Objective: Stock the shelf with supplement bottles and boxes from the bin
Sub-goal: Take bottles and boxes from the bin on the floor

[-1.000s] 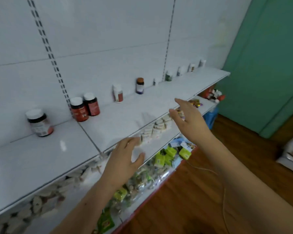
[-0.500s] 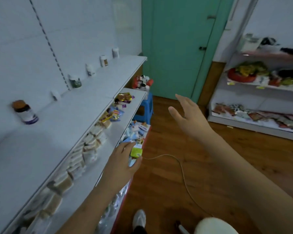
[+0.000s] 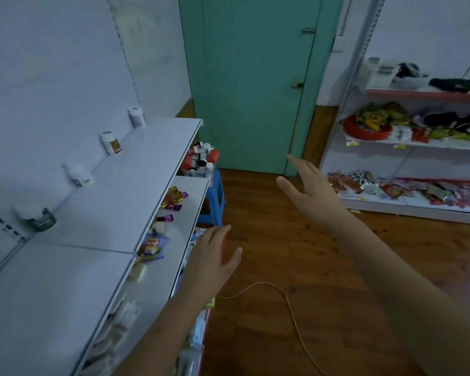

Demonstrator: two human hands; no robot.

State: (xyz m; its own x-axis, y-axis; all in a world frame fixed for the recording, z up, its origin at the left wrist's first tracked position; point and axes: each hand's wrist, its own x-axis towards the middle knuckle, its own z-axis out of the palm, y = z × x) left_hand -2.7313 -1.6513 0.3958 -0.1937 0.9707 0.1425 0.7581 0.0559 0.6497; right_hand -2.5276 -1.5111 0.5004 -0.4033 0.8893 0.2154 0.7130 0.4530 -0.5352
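Note:
The white top shelf (image 3: 125, 185) runs along the left wall. Several supplement bottles stand spaced along its back: a dark-labelled one (image 3: 36, 217), a white one (image 3: 78, 173), an orange-labelled one (image 3: 111, 142) and a far white one (image 3: 136, 116). Past the shelf's far end, a bin of bottles (image 3: 201, 160) rests on a blue stool (image 3: 213, 200). My left hand (image 3: 213, 260) hovers open by the shelf's front edge, holding nothing. My right hand (image 3: 311, 189) is raised open over the floor, fingers spread toward the door.
The lower shelf (image 3: 179, 221) holds snack packets. A green door (image 3: 255, 82) closes the far wall. Another stocked rack (image 3: 418, 147) stands at the right. A white cable (image 3: 288, 302) trails across the wooden floor.
My view has swung right from facing the shelf to looking along it toward the door. Both hands stay open and empty, held out in front.

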